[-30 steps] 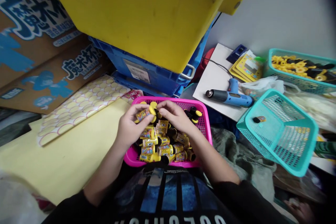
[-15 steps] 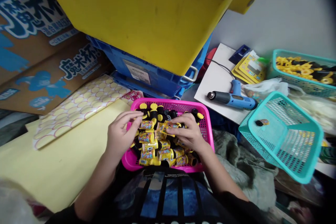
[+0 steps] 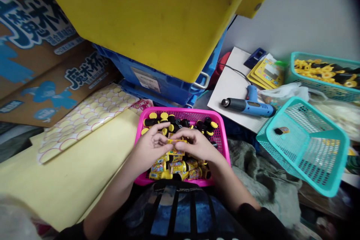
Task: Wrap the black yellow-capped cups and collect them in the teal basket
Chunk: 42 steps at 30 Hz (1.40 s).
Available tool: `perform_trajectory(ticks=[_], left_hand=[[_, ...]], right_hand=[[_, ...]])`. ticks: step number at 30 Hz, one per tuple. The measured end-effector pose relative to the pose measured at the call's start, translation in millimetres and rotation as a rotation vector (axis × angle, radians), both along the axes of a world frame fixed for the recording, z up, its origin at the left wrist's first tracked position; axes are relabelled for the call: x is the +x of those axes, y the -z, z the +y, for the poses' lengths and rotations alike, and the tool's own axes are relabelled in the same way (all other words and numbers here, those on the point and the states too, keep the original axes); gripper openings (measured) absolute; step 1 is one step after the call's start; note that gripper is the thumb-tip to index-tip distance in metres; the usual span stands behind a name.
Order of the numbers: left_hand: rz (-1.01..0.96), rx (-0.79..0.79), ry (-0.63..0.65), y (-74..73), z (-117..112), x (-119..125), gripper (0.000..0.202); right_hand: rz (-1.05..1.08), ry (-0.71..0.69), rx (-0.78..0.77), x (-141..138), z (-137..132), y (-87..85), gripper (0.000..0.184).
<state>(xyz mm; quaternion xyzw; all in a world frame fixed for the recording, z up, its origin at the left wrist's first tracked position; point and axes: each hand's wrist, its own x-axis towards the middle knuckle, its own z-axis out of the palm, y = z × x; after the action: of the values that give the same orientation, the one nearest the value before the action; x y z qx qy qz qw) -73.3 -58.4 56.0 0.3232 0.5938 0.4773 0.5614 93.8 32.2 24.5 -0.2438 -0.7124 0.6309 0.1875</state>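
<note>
Nearby, a blue heat gun (image 3: 247, 105) lies beyond the pink basket (image 3: 180, 111).

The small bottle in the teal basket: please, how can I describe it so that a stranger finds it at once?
To the right of the pink basket, which is full of bottles, stands a teal basket. On its mesh floor lies one small bottle with a black cap and a yellow label. It lies alone there, not heaped like the others.

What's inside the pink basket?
The pink basket holds small bottles with yellow labels, and black and yellow caps. The left hand and right hand cover the middle, hiding the bottles there and the basket's floor.
</note>
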Motion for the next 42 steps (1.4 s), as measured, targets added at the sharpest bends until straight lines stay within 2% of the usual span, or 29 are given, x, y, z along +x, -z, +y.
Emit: perform_trajectory(ticks=[2, 6, 8, 10, 12, 14, 16, 18, 20, 22, 25, 29, 31, 34, 36, 42], left_hand=[[0.000, -0.011, 0.019, -2.9, -2, -1, 0.066], [-0.037, 0.009, 0.030, -3.2, -4, 0, 0.065], [-0.037, 0.025, -0.015, -1.1, -5, 0, 0.057], [-0.016, 0.039, -0.105, 1.6, -7, -4, 0.043], [0.021, 0.065, -0.235, 4.6, -9, -11, 0.031], [0.059, 0.093, -0.367, 7.9, -11, -19, 0.024], [0.074, 0.123, -0.466, 11.7, -12, -25, 0.027], [0.062, 0.139, -0.516, 15.9, -13, -28, 0.034], [0.048, 0.127, -0.545, 20.8, -13, -29, 0.037], [0.040, 0.089, -0.564, 25.9, -14, -29, 0.033], [0.064, 0.066, -0.579, 32.4, -17, -32, 0.031], [0.193, 0.108, -0.504, 33.5, -18, -35, 0.029], [0.274, 0.142, -0.443, 30.9, -17, -34, 0.027], [0.351, 0.178, -0.382, 26.5, -15, -30, 0.022], [0.369, 0.200, -0.372, 24.8, -15, -28, 0.019], [0.368, 0.198, -0.326, 23.0, -17, -27, 0.028]], right_hand=[[-0.088, 0.052, -0.098, -6, -6, -1.3, 0.052], [-0.031, 0.191, -0.397, -19, -24, 3.8, 0.061], [0.016, 0.221, -0.429, -23, -26, 6.2, 0.065], [0.037, 0.234, -0.339, -26, -18, 7.0, 0.068], [-0.039, 0.261, -0.149, -31, -2, 7.0, 0.067], [-0.279, 0.316, 0.076, -42, 18, 7.6, 0.061], [-0.598, 0.332, 0.254, -58, 32, 9.6, 0.050], [-0.802, 0.272, 0.340, -75, 38, 13.3, 0.051], [-0.845, 0.199, 0.331, -89, 38, 17.8, 0.059], [-0.822, 0.155, 0.278, -92, 37, 21.5, 0.060], [-0.729, 0.137, 0.187, -78, 40, 20.9, 0.055], [-0.204, 0.133, -0.223, -43, 43, 3.5, 0.055], [-0.007, 0.125, -0.366, -30, 40, -9.0, 0.059], [0.089, 0.128, -0.387, -24, 33, -23.2, 0.057], [0.103, 0.119, -0.372, -24, 30, -26.7, 0.054], [0.053, 0.040, -0.376, -21, 31, -20.9, 0.053]])
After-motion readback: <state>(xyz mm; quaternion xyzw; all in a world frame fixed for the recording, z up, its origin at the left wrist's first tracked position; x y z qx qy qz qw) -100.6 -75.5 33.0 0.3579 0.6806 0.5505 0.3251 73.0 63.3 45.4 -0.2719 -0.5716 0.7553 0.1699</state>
